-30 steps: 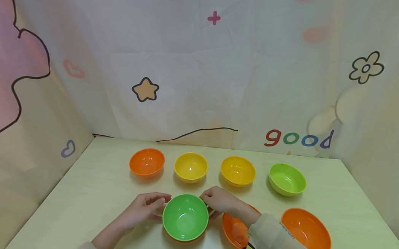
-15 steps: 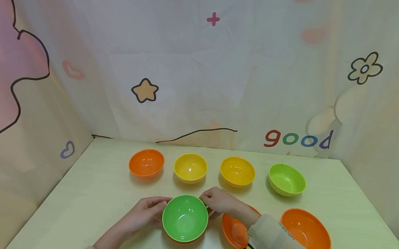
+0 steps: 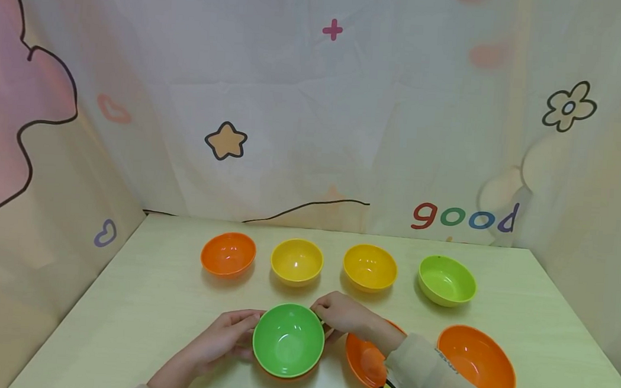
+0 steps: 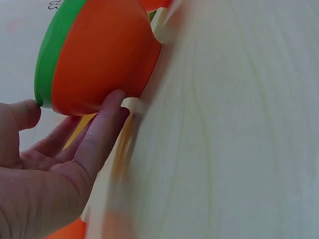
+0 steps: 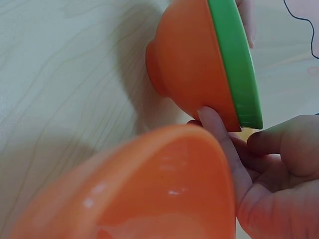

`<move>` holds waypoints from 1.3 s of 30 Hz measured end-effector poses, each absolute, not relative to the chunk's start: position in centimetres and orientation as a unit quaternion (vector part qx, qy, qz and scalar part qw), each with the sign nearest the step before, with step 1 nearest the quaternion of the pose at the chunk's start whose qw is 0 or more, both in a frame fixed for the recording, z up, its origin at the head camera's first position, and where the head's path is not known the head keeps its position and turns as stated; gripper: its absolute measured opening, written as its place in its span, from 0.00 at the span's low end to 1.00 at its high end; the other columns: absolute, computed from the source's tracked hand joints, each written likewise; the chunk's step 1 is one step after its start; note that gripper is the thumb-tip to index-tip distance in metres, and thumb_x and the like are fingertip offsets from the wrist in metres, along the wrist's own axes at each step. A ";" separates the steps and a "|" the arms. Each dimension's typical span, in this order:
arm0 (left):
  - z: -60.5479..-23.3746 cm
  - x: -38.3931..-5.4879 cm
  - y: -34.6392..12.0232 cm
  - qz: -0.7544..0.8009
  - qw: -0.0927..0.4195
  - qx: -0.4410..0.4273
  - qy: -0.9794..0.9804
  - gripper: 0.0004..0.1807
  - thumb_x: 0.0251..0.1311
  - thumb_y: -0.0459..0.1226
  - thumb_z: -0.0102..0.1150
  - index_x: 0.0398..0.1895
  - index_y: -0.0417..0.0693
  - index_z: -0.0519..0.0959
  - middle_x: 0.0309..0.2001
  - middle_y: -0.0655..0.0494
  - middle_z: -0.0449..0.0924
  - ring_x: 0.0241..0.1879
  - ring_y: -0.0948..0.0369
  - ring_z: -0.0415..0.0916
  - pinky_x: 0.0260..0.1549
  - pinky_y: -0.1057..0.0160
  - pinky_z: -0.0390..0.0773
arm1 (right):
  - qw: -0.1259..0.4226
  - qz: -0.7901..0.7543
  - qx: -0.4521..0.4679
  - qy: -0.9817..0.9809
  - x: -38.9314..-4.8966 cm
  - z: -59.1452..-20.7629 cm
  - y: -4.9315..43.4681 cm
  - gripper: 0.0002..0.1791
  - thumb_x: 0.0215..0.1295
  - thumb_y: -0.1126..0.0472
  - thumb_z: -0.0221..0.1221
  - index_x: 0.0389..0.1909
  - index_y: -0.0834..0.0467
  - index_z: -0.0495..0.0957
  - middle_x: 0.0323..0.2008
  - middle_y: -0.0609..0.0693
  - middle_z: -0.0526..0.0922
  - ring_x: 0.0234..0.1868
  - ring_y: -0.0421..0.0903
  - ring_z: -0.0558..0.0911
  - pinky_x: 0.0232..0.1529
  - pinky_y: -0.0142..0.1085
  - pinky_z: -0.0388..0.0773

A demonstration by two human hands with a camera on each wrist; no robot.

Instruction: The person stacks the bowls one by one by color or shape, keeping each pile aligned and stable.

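Note:
A green bowl (image 3: pixel 288 341) sits nested in an orange bowl (image 5: pixel 192 59), close over the table at the front centre. On its left side my left hand (image 3: pixel 227 334) has the thumb at the green rim and its fingers along the orange wall, reaching toward the foot in the left wrist view. Opposite, my right hand (image 3: pixel 340 314) holds the stack with its fingertips on the orange wall and its thumb beside the green rim. The right wrist view shows the orange foot (image 5: pixel 154 69) low by its shadow. Part of each hand is hidden behind the bowls.
A second orange bowl (image 3: pixel 359 354) lies partly under my right forearm, and a larger-looking orange bowl (image 3: pixel 476 361) stands farther right. Along the back are an orange bowl (image 3: pixel 228 254), two yellow bowls (image 3: pixel 297 261) and a light green bowl (image 3: pixel 446 280). A printed cloth (image 3: pixel 293 127) hangs behind.
My left hand has come in against the nested bowls, its thumb and fingers closing up to the rim. The right hand and the bowls have stayed in place.

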State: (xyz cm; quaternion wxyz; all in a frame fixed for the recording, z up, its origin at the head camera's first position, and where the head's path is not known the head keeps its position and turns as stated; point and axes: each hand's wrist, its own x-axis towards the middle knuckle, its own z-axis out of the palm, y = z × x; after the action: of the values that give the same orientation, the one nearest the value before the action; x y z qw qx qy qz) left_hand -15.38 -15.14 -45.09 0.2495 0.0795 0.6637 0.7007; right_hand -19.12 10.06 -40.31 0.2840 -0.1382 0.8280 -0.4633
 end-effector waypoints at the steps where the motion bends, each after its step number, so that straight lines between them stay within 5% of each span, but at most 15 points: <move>1: -45.1 -15.4 -15.1 0.701 0.251 0.080 0.662 0.29 0.66 0.46 0.47 0.61 0.32 0.65 0.54 0.44 0.75 0.48 0.56 0.77 0.41 0.53 0.80 | 0.285 -0.463 -0.138 0.828 -19.1 -40.3 10.1 0.15 0.68 0.64 0.44 0.41 0.63 0.80 0.30 0.51 0.83 0.28 0.45 0.81 0.28 0.40 0.82; 39: -45.1 -15.4 -15.2 0.726 0.285 0.060 0.624 0.30 0.67 0.45 0.45 0.65 0.33 0.60 0.52 0.44 0.76 0.44 0.55 0.79 0.42 0.54 0.80 | 0.286 -0.463 -0.137 0.828 -18.9 -39.9 9.9 0.15 0.69 0.64 0.44 0.41 0.63 0.80 0.32 0.50 0.81 0.29 0.44 0.81 0.28 0.41 0.82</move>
State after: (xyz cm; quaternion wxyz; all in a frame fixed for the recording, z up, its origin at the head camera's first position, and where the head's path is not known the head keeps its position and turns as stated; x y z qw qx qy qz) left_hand -15.37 -15.20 -45.11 0.2847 0.0603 0.6236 0.7255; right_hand -18.90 9.89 -39.86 0.2861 -0.1367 0.8277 -0.4631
